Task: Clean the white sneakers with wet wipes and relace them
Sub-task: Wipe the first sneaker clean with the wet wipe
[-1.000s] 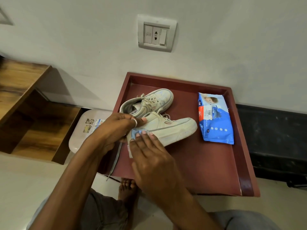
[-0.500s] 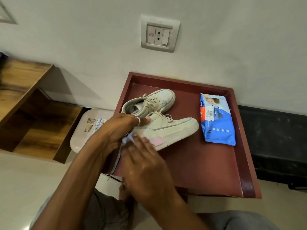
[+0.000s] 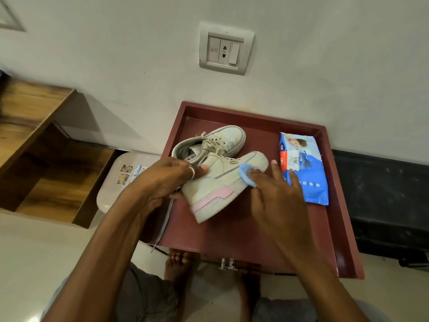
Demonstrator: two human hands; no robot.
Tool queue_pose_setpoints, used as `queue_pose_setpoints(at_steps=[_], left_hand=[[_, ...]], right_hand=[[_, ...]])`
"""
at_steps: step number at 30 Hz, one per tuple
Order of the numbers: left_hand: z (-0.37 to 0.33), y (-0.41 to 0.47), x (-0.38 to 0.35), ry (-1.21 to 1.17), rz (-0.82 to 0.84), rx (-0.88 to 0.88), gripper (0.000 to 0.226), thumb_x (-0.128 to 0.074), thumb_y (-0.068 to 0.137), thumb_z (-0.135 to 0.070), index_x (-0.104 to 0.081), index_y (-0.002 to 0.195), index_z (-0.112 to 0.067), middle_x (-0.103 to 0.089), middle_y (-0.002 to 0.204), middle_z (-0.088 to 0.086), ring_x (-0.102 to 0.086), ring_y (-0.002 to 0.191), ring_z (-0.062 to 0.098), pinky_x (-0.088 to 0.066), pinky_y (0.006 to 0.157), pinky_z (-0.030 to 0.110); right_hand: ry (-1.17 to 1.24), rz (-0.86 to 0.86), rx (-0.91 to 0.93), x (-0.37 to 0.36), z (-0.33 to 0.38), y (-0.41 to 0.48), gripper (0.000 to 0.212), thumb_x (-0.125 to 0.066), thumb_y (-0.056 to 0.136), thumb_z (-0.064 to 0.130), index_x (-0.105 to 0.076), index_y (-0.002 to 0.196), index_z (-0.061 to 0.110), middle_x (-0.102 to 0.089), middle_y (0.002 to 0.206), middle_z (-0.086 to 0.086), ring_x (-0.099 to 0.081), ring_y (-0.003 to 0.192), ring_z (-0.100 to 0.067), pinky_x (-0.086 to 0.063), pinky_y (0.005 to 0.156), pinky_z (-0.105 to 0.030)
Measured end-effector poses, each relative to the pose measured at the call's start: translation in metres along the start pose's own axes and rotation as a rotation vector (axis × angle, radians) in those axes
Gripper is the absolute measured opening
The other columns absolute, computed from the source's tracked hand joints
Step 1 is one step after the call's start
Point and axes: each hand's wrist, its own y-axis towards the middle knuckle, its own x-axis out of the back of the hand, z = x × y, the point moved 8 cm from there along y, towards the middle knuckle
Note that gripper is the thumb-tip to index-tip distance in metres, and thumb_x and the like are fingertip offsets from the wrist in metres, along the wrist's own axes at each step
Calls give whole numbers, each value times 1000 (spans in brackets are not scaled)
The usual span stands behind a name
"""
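Partly hidden wipe (image 3: 247, 174), left hand (image 3: 167, 180) covering sneaker (image 3: 218, 182)

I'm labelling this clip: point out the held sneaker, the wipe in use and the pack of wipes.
sneaker (image 3: 216, 182): head view, side panel above the pink strip.
wipe (image 3: 246, 173): head view, blue fold against the toe.
pack of wipes (image 3: 312, 180): head view, blue middle of the wrapper.

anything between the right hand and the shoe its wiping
Only the blue wipe, which the right hand presses against the toe end of the near sneaker. The left hand grips the heel end, off to one side and not in the way.
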Motion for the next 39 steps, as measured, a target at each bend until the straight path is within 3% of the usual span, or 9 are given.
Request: queue_pose_setpoints(at_steps=[3, 6, 9, 13, 17, 24, 32, 36, 39], left_hand=[[-1, -1, 3, 107, 51, -8, 46, -78, 85, -35, -71, 105, 5, -72, 95, 19, -63, 83, 25, -52, 75, 39], [-3, -5, 8, 200, 121, 2, 35, -73, 84, -38, -78, 101, -8, -78, 100, 11, -73, 90, 21, -60, 83, 37], [-3, -12, 14, 233, 197, 7, 37, -73, 68, -43, -80, 88, -13, -79, 92, 3, -74, 79, 9, -59, 63, 21], [3, -10, 23, 211, 174, 2, 37, -76, 67, -40, -81, 90, -12, -79, 96, 6, -75, 84, 12, -58, 65, 21], [3, -8, 24, 214, 161, 2, 25, -72, 81, -28, -80, 100, -14, -79, 99, 5, -76, 88, 13, -58, 66, 20], [6, -7, 23, 234, 202, -6, 19, -69, 87, -12, -78, 104, -12, -79, 102, 3, -76, 93, 15, -61, 73, 22], [11, -1, 28, 266, 201, -8, 19, -68, 91, -12, -78, 107, -15, -78, 105, -1, -74, 98, 13, -60, 79, 22], [13, 1, 28, 292, 194, -4, 19, -65, 94, -11, -78, 108, -17, -78, 106, -2, -74, 100, 14, -59, 88, 31], [16, 2, 31, 281, 178, 26, 20, -65, 94, -12, -77, 110, -17, -78, 106, -2, -74, 101, 15, -59, 90, 35]], right_hand=[[67, 9, -62, 2, -6, 2, 45, -41, 87, 17, -66, 125, 20, -68, 124, -6, -47, 135, -31, -30, 114, -53], [51, -20, 192, 3, 49, -22, 41, -46, 87, 18, -68, 121, 10, -67, 125, -8, -52, 131, -29, -37, 108, -57], [66, 18, 371, -5, 82, -46, 39, -48, 90, 20, -68, 121, 9, -66, 128, -7, -50, 133, -25, -36, 109, -56], [-70, 39, 269, -13, 48, -30, 42, -45, 90, 22, -67, 125, 13, -67, 127, -3, -51, 132, -27, -35, 109, -58], [-175, 54, 106, -10, 21, -12, 42, -41, 90, 23, -67, 123, 14, -69, 124, -1, -49, 133, -28, -33, 110, -57], [-111, 106, 498, -38, 107, -57, 43, -49, 90, 24, -62, 129, 12, -62, 134, -6, -43, 138, -28, -30, 112, -60], [-282, -3, 107, -16, 18, -13, 38, -53, 90, 16, -64, 125, 10, -70, 121, -5, -50, 133, -32, -28, 109, -63], [-200, 3, 323, -43, 81, -42, 42, -56, 90, 15, -60, 130, 2, -62, 132, -16, -49, 134, -31, -30, 110, -63], [-185, 19, 434, -47, 98, -53, 44, -56, 90, 17, -59, 132, 3, -59, 136, -15, -47, 135, -31, -29, 111, -63]])
